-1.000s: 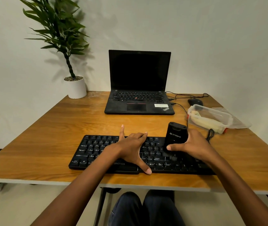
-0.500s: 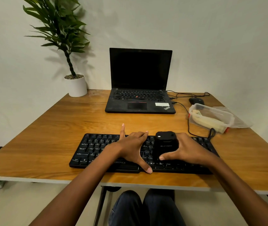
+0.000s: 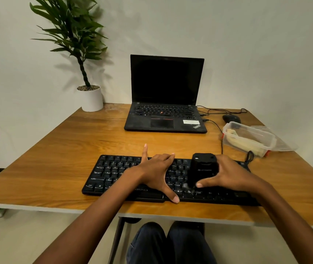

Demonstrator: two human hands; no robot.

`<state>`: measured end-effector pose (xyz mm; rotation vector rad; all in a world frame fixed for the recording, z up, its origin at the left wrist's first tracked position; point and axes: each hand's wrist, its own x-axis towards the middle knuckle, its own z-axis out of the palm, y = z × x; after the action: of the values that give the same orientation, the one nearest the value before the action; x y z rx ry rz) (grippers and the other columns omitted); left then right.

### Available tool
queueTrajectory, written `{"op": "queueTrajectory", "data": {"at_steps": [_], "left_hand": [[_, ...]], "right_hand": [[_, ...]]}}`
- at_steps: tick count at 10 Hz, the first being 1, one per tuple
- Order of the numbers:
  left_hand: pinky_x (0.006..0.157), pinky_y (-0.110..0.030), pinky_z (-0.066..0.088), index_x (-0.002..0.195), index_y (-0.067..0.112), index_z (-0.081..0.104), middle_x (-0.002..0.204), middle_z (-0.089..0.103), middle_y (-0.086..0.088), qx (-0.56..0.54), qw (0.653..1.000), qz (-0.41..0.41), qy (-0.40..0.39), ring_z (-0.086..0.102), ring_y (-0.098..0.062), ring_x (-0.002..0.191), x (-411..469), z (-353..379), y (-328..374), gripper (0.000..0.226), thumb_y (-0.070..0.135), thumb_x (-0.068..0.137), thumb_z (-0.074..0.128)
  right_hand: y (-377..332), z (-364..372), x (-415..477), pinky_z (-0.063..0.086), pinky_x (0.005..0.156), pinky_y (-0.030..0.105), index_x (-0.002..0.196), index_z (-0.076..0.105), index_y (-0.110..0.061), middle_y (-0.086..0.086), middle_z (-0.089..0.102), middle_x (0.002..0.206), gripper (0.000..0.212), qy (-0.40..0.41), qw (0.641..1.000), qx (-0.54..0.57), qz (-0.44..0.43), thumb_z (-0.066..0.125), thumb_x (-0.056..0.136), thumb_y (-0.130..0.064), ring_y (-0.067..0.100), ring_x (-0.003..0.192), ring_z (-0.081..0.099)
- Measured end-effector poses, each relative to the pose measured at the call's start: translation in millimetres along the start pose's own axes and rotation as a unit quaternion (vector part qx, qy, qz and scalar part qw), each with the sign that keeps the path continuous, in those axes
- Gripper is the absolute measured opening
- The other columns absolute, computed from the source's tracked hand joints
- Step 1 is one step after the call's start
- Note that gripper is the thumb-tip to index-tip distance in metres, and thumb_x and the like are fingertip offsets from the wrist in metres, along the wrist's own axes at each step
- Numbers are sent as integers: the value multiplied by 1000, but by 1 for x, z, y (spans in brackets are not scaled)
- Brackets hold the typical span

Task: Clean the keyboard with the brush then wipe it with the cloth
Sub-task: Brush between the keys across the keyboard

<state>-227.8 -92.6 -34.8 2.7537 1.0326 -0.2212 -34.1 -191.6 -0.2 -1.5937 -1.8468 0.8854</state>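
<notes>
A black keyboard (image 3: 113, 174) lies along the near edge of the wooden desk (image 3: 60, 149). My left hand (image 3: 157, 170) rests flat on its middle with fingers spread, thumb at the front edge. My right hand (image 3: 229, 174) grips a chunky black brush (image 3: 204, 168), which stands tilted on the keys right of centre, its blurred lower end touching the bottom rows. A pale cloth (image 3: 247, 144) seems to lie inside the clear plastic container (image 3: 266, 139) at the right.
An open black laptop (image 3: 166, 111) sits at the back centre. A black mouse (image 3: 230, 118) and cables lie behind the container. A potted plant (image 3: 90, 98) stands at the back left. The keyboard's cable (image 3: 249, 157) loops near the container.
My right hand has swept the brush leftward along the keyboard and lowered it toward the front rows. My left hand has stayed in place.
</notes>
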Motion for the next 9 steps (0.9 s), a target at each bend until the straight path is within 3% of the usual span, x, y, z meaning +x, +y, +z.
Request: {"op": "queueTrajectory", "data": {"at_steps": [2, 3, 5, 6, 7, 9], "left_hand": [[94, -60, -36, 151, 18, -7, 160, 3, 0, -7, 1000, 7, 10, 0, -19, 147, 1, 1, -1, 127, 71, 64, 67], [93, -59, -37, 152, 18, -7, 160, 3, 1, -10, 1000, 10, 10, 0, -19, 147, 2, 2, -2, 127, 71, 64, 67], [98, -63, -31, 150, 14, -11, 160, 0, -1, -2, 1000, 0, 0, -3, -18, 147, -1, -1, 2, 127, 69, 67, 66], [96, -61, -35, 151, 16, -9, 160, 4, 0, -9, 1000, 4, 7, 0, -18, 147, 1, 2, 0, 128, 71, 64, 67], [96, -61, -34, 151, 16, -9, 160, 4, 0, -11, 1000, 6, 9, 1, -18, 147, 1, 1, -1, 128, 71, 64, 68], [99, -64, -31, 150, 13, -11, 160, 1, -2, -5, 1000, 1, -1, -3, -18, 147, -2, -2, 1, 127, 69, 66, 67]], "right_hand": [[-9, 9, 11, 43, 72, 1, 104, 49, -40, -23, 58, 98, 54, -20, 999, -30, -10, 82, 66, -21, -14, 90, 56], [-6, 15, 11, 43, 70, 1, 98, 47, -43, -24, 58, 96, 51, -11, 999, -29, -21, 81, 67, -21, -18, 87, 55], [-6, -16, 2, 43, 70, 3, 101, 45, -38, -26, 52, 95, 52, -48, 997, -58, 27, 81, 66, -22, -13, 87, 51], [-9, 3, 11, 43, 72, 2, 101, 47, -41, -24, 57, 99, 52, -40, 999, -32, -3, 81, 66, -23, -14, 90, 55], [-5, 15, 15, 44, 70, 3, 104, 50, -36, -21, 58, 97, 50, 42, 998, -38, -34, 81, 67, -24, -12, 86, 56], [-11, 2, 7, 43, 69, 3, 96, 52, -37, -21, 62, 93, 47, -55, 998, -7, -22, 81, 67, -14, -18, 86, 57]]}}
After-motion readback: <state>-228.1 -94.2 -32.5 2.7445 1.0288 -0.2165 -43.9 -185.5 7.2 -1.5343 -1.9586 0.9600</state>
